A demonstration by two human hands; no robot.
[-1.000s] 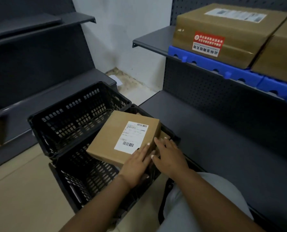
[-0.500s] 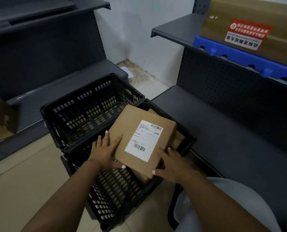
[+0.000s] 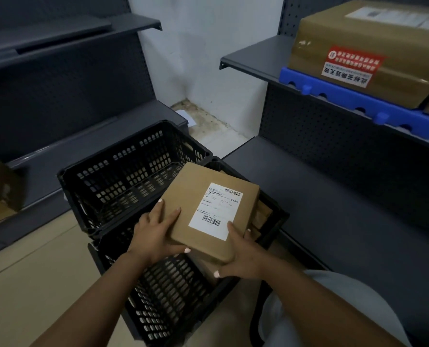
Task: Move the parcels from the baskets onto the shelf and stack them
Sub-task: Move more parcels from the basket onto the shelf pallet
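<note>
A flat brown parcel (image 3: 198, 196) with a white barcode label is held above the near black basket (image 3: 173, 296). My left hand (image 3: 155, 234) grips its left edge, thumb underneath. My right hand (image 3: 243, 256) grips its near right corner, thumb on top beside the label. Under the parcel, more brown parcels (image 3: 262, 214) lie in the near basket, partly hidden. The far black basket (image 3: 123, 176) behind it shows nothing inside. The dark lower shelf (image 3: 333, 201) runs along the right.
On the upper right shelf (image 3: 253, 58) a large brown box (image 3: 363, 46) with a red sticker sits on blue plastic trays (image 3: 346, 101). Dark shelving stands at the left with a cardboard box (image 3: 0, 191). Tiled floor lies at the front left.
My left hand went from the parcel's near edge to its left side. Both hands now hold the parcel a little higher above the near basket. The camera view shifted left.
</note>
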